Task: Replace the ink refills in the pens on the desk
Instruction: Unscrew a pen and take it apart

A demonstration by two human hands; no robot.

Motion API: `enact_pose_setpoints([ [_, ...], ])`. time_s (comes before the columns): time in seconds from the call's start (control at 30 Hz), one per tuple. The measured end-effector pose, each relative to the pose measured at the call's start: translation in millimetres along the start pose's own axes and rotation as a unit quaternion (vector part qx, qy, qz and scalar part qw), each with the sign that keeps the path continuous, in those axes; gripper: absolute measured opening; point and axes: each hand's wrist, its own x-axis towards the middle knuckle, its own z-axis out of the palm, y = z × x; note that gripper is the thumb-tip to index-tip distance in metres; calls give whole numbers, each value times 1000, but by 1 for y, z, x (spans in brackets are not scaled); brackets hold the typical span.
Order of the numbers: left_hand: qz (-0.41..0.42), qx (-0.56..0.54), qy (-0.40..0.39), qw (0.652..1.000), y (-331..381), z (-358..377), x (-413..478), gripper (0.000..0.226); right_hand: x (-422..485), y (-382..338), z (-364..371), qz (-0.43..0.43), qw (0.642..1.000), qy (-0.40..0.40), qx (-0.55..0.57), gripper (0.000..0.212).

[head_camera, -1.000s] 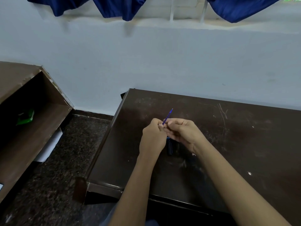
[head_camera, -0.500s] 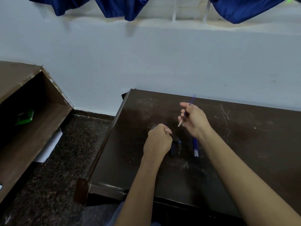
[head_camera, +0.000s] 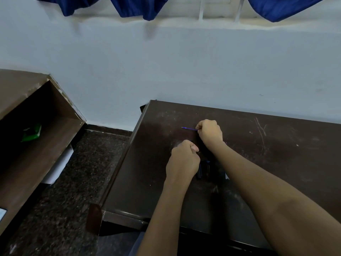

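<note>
Looks like the middle of a swap on one pen: a refill in hand, not yet inside any barrel. At frame centre, over the dark tabletop (head_camera: 276, 141), a thin blue refill (head_camera: 190, 128) pinched at one end by the right hand (head_camera: 210, 133), tip pointing toward the left of the frame. Cannot tell whether held just above the surface or brushing it.

Just below and left of that, the left hand (head_camera: 184, 159), fingers curled into a fist, close to the right hand but apart from it. Impossible to tell whether clamped on a barrel or on nothing, with dark parts against dark wood.

Lower still, between the two forearms, dark pen parts (head_camera: 200, 170) lying on the tabletop, partly hidden by the right forearm.

Next, probably: bring the refill tip to an open barrel end, line up along its axis, slide in gently. Calls for fine aim and a light pinch; a thin tube like that likely to bend if pushed off-line.
</note>
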Motion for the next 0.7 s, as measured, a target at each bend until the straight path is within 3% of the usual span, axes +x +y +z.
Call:
enact_pose_setpoints([
  [0.7,7,2,8,1000,-2,1,1,14,11,5,3,-2,1000,-10,14,23],
])
